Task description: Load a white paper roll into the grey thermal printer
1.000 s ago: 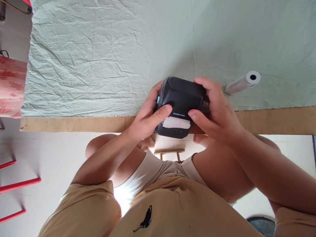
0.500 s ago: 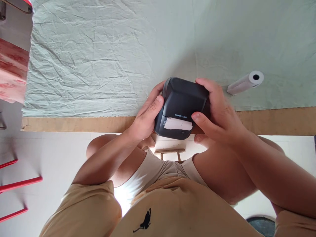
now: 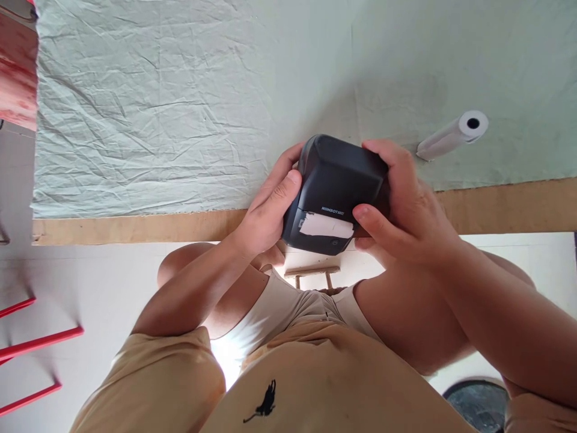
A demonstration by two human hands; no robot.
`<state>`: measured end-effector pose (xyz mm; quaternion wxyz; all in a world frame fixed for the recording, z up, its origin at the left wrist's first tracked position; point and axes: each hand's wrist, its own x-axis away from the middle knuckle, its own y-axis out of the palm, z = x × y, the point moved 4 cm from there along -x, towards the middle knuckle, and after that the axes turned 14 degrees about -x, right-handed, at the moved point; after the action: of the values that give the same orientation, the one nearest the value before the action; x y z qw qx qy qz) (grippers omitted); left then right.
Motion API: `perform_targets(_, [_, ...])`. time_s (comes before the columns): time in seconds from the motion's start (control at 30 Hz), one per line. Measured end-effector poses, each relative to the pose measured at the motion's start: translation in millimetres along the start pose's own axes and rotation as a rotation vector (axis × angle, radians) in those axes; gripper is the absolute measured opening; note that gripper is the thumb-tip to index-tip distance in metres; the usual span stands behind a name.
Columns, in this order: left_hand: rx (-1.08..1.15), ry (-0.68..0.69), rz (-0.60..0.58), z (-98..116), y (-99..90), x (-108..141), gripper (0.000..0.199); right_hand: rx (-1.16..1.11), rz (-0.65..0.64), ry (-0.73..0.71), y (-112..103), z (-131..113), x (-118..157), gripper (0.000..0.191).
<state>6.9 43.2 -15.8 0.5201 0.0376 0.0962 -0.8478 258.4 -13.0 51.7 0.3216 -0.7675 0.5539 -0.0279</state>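
Between my two hands is a black label printer (image 3: 338,180), held above the table's front edge with its lid shut and slightly tilted. A strip of white paper (image 3: 326,225) with a torn edge sticks out of its front slot. My left hand (image 3: 273,201) grips the left side, thumb on the near corner. On the right side, my right hand (image 3: 406,201) is closed round the body, its thumb by the front and its fingers at the far corner. A white paper roll (image 3: 446,138) stands upright on the cloth, beyond my right hand.
A wrinkled pale green cloth (image 3: 148,108) covers the table, whose bare wooden edge (image 3: 135,227) runs along the front. Red metal legs (image 3: 42,343) show at the lower left. A dark round object (image 3: 478,403) sits on the floor at the lower right.
The view has turned slightly, so the table edge and paper roll appear shifted. Both hands keep their hold on the label printer, which looks almost unmoved.
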Motion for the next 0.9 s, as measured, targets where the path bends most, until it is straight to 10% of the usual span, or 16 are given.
perform_targets(0.9, [0.033, -0.096, 0.055, 2, 10.8, -10, 0.071, 0.014, 0.189, -0.048, 21, 32, -5, 0.055])
